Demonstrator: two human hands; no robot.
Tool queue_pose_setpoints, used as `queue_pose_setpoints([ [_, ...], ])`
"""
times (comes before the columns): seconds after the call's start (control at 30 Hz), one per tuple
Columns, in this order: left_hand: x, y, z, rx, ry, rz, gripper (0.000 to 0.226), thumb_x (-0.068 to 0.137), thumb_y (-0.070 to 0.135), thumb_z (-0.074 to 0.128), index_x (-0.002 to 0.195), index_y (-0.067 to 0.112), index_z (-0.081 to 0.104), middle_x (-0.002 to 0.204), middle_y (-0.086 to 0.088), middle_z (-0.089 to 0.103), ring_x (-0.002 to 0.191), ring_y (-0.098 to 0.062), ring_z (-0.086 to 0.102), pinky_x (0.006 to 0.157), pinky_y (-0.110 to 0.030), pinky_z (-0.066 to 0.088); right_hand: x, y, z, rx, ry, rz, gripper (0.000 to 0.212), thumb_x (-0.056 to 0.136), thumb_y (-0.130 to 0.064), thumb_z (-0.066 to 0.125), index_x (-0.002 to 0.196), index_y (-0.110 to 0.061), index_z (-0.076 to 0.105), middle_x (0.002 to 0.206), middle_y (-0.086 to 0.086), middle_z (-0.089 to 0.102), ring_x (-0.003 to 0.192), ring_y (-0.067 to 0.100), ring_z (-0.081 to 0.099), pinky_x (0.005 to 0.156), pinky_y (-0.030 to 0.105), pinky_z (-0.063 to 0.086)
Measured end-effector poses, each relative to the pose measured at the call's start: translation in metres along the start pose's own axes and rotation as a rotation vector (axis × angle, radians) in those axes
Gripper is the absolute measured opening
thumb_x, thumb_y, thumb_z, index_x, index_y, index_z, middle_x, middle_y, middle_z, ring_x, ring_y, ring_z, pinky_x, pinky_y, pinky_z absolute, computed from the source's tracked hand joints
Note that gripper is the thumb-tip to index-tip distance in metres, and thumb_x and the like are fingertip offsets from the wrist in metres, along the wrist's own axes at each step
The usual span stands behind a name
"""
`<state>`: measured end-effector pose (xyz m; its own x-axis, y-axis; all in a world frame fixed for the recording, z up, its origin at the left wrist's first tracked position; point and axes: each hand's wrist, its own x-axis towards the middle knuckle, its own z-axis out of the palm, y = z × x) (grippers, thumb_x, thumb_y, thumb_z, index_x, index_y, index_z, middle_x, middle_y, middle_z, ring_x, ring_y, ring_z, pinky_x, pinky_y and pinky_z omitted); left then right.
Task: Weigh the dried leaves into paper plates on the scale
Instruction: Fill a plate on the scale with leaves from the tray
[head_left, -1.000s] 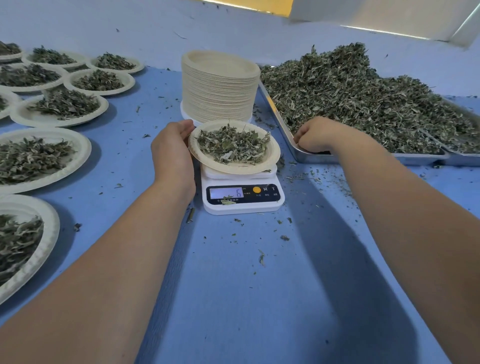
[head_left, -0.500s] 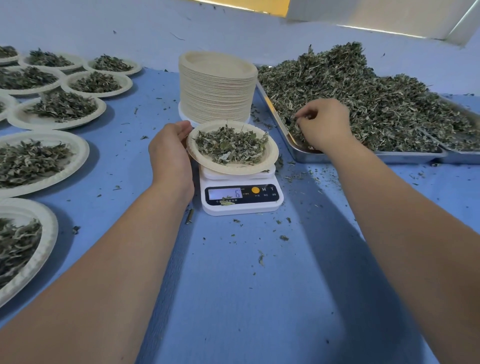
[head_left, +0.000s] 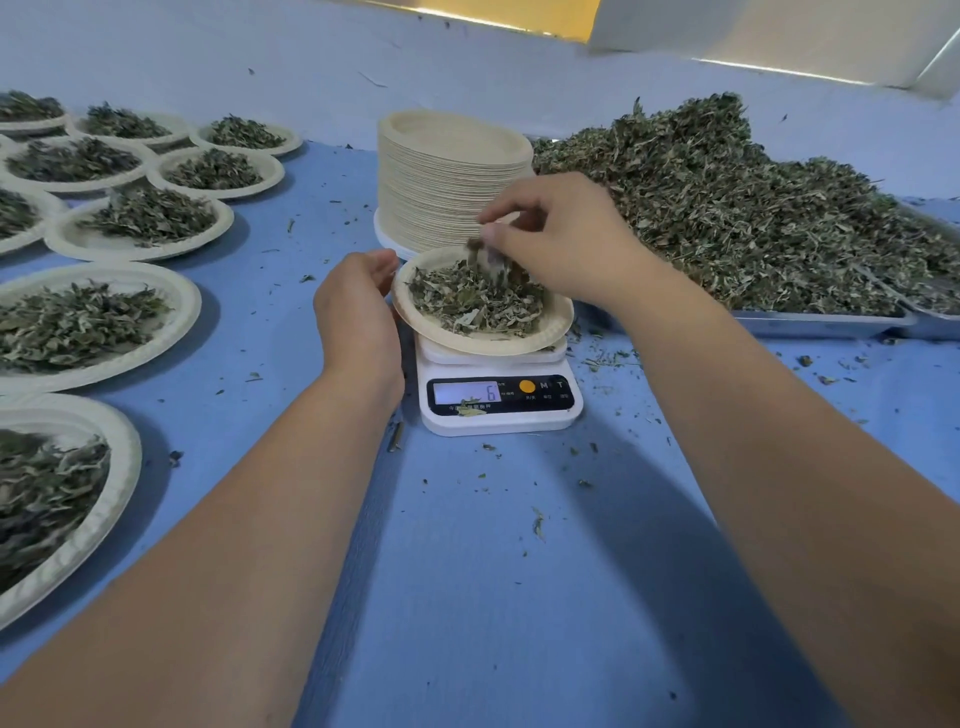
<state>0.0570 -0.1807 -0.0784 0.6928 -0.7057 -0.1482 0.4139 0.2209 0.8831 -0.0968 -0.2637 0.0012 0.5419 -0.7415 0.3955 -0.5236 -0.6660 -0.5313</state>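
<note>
Dried leaves (head_left: 475, 301) fill 1 paper plate (head_left: 550, 328) on the scale (head_left: 498, 422) mid-table (head_left: 493, 571); its display reads 6. The right hand (head_left: 566, 239) pinches a tuft (head_left: 488, 260) of leaves just above that plate. The left hand (head_left: 358, 317) curls beside the plate's left rim; whether it grips cannot be told. Filled plates (head_left: 104, 322) line the table's left edge.

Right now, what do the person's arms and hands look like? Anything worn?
Left forearm and right forearm are bare to the frame edge, with no sleeves in view. Left hand and right hand have no gloves. No watch, band or ring shows on the visible sides, and there are no markings.
</note>
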Motion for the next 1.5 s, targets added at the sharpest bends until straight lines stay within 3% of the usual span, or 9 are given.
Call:
queue_pose_setpoints([
  [0.23,0.003,-0.001,0.001,-0.014,0.007,-0.014,0.023,0.089,0.022,0.054,0.091,0.016,0.076,0.103,-0.002,0.079,0.09,-0.013,0.073,0.086,-0.036,0.058,-0.002,-0.003,0.0,0.229,0.055,0.107,0.027,0.106,-0.029,0.045,0.111,-0.023,0.071,0.105,-0.002,0.072,0.088,0.01,0.071,0.07,0.042,0.058],
  [0.47,0.003,-0.002,0.0,-0.012,0.006,-0.015,0.022,0.088,0.023,0.054,0.089,0.015,0.075,0.1,-0.001,0.079,0.083,-0.01,0.071,0.073,-0.031,0.055,-0.009,-0.012,-0.005,0.415,0.135,0.067,0.047,0.081,0.018,0.043,0.092,-0.019,0.071,0.113,-0.004,0.07,0.084,0.01,0.075,0.063,0.039,0.051],
  [0.67,-0.001,0.001,0.001,-0.003,-0.018,-0.015,0.025,0.068,0.03,0.057,0.082,0.014,0.069,0.081,0.001,0.068,0.071,-0.013,0.06,0.066,-0.033,0.048,-0.022,-0.02,0.001,0.52,0.034,0.025,0.043,0.082,0.026,0.041,0.095,-0.004,0.07,0.112,0.008,0.072,0.086,0.016,0.075,0.055,0.025,0.052],
  [1.0,0.0,0.001,0.0,0.035,-0.013,-0.017,0.037,0.073,0.031,0.054,0.096,0.013,0.077,0.103,-0.004,0.079,0.087,-0.02,0.068,0.072,-0.036,0.048,-0.038,-0.011,0.004,0.811,-0.099,0.139,0.041,0.087,0.025,0.042,0.097,-0.004,0.071,0.124,0.005,0.071,0.1,0.024,0.074,0.048,0.028,0.057],
  [1.17,0.002,-0.001,0.0,0.02,-0.016,-0.031,0.028,0.087,0.025,0.053,0.098,0.013,0.076,0.102,-0.003,0.079,0.089,-0.022,0.07,0.078,-0.039,0.052,-0.038,0.002,0.009,0.326,0.273,0.013,0.035,0.086,0.009,0.05,0.09,-0.015,0.075,0.099,-0.002,0.075,0.084,0.017,0.072,0.065,0.032,0.059],
  [1.27,0.002,-0.001,0.0,0.031,-0.023,-0.024,0.03,0.086,0.025,0.053,0.098,0.012,0.076,0.103,-0.005,0.079,0.089,-0.022,0.07,0.078,-0.04,0.051,-0.041,0.011,0.015,-0.066,0.122,-0.084,0.03,0.096,-0.009,0.054,0.111,-0.024,0.074,0.115,-0.005,0.07,0.096,0.009,0.064,0.087,0.029,0.052],
  [1.33,0.001,-0.001,0.0,0.04,-0.025,-0.025,0.03,0.086,0.026,0.052,0.097,0.013,0.077,0.103,-0.004,0.079,0.087,-0.021,0.069,0.075,-0.038,0.05,-0.042,0.014,0.018,-0.127,-0.005,-0.047,0.031,0.097,-0.011,0.055,0.117,-0.027,0.072,0.117,-0.004,0.07,0.077,-0.003,0.06,0.08,0.028,0.052],
  [1.4,0.001,-0.001,-0.001,0.042,-0.024,-0.026,0.029,0.087,0.025,0.051,0.097,0.013,0.077,0.102,-0.003,0.079,0.086,-0.02,0.069,0.073,-0.036,0.05,-0.041,0.016,0.017,-0.133,-0.03,0.002,0.03,0.096,-0.014,0.059,0.117,-0.031,0.071,0.114,-0.006,0.07,0.066,0.003,0.061,0.072,0.03,0.054],
  [1.5,0.002,0.0,-0.001,0.043,-0.024,-0.027,0.027,0.088,0.024,0.052,0.094,0.014,0.077,0.101,-0.002,0.08,0.084,-0.02,0.068,0.073,-0.036,0.049,-0.04,0.015,0.014,-0.042,0.017,0.052,0.023,0.093,-0.02,0.066,0.112,-0.032,0.073,0.114,-0.014,0.069,0.09,0.02,0.07,0.084,0.028,0.056],
])
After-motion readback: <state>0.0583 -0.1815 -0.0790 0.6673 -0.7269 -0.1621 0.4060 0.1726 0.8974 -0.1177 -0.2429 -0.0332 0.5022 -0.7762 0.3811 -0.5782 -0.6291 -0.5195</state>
